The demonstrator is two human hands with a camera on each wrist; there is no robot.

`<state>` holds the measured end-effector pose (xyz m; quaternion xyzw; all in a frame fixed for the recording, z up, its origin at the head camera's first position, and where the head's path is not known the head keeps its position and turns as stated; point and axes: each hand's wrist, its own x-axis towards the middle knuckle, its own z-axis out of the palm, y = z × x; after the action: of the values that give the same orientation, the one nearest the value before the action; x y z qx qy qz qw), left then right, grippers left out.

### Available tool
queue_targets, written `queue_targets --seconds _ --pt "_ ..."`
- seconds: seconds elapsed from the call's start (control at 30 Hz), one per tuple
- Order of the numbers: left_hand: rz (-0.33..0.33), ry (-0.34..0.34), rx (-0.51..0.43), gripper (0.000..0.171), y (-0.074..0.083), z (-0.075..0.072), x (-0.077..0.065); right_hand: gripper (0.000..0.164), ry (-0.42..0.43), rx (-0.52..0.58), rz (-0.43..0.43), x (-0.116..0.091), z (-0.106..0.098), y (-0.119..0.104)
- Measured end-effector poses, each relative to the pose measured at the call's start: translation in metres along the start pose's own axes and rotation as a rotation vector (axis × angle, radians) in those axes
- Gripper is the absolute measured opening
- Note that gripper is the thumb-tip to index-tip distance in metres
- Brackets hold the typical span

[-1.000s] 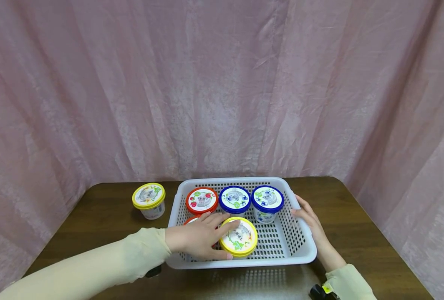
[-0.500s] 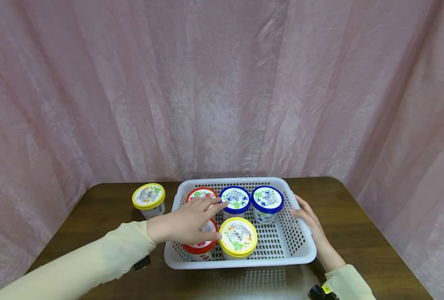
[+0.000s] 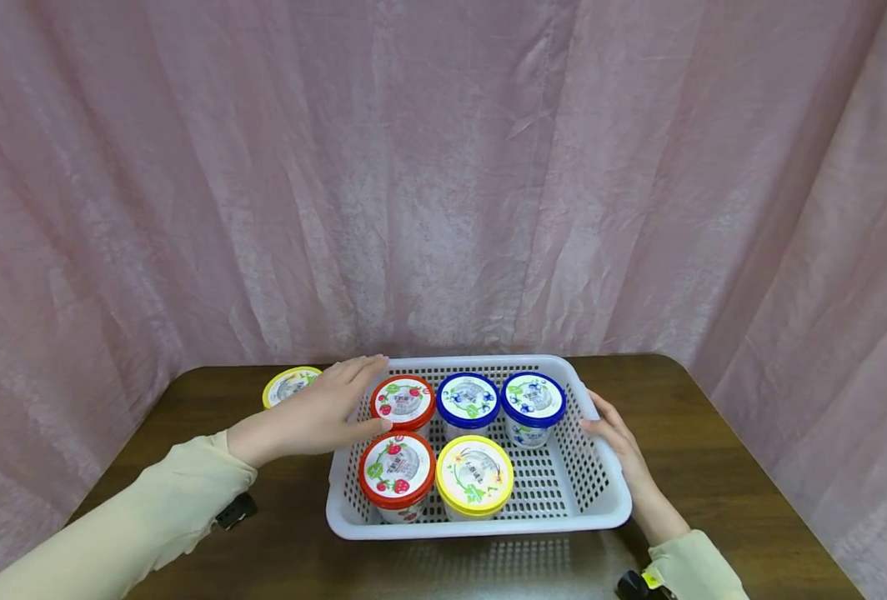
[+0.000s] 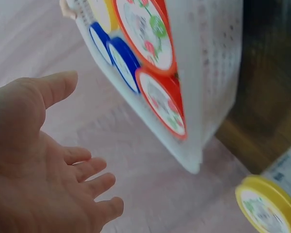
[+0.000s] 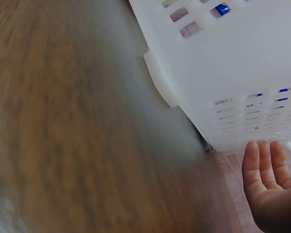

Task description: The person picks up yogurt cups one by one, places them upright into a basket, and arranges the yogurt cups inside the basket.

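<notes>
My left hand [image 3: 323, 408] is over the left end of the white basket [image 3: 481, 531], thumb spread from the fingers and nothing held. Beyond it, partly hidden, a yellow-lidded cup [image 3: 288, 384] stands on the table; its side shows in the left wrist view. Inside the basket are two red-lidded cups [image 3: 397, 471] with strawberry pictures, two blue-lidded cups [image 3: 533, 396] with blueberry pictures and one yellow-lidded cup [image 3: 475, 477]. My right hand [image 3: 627, 454] holds the basket's right side, thumb over the rim and fingers [image 5: 252, 162] along the outer wall.
The basket stands on a dark brown wooden table [image 3: 721, 467], whose far edge runs up to a pink curtain [image 3: 443, 183]. Within the basket, the near right corner shows its bare slotted floor [image 3: 548, 496].
My left hand has lifted off the yellow-lidded cup in the basket and moved left, uncovering the red-lidded cups and partly covering the cup outside. The right hand has stayed at the rim.
</notes>
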<state>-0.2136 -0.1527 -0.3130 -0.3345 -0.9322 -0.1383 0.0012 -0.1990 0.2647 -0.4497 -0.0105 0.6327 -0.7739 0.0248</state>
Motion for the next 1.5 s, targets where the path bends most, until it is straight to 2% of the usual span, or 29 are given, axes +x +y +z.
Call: queue_targets --seconds 0.23,0.53,0.67,1.0,1.23,1.5 --pt "-0.099 0.046 0.009 0.088 -0.024 -0.01 -0.014 0.056 0.008 -0.026 0.01 -0.002 -0.002 -0.002" --pt "-0.185 0.096 -0.078 0.09 -0.051 -0.018 -0.026 0.057 0.008 -0.022 0.01 -0.003 -0.002 0.0" --pt "-0.203 0.112 -0.098 0.092 -0.063 -0.012 -0.028 0.057 0.01 -0.021 0.012 -0.003 -0.003 0.001" --pt "-0.27 0.104 -0.133 0.105 -0.096 0.015 -0.032 0.057 0.012 0.002 0.016 -0.004 -0.002 0.004" --pt "-0.321 0.061 -0.214 0.114 -0.108 0.027 -0.034 0.058 -0.019 0.006 -0.011 -0.001 -0.004 0.004" --pt "-0.328 0.039 -0.235 0.112 -0.117 0.038 -0.033 0.058 -0.012 -0.001 -0.026 0.001 -0.001 0.003"
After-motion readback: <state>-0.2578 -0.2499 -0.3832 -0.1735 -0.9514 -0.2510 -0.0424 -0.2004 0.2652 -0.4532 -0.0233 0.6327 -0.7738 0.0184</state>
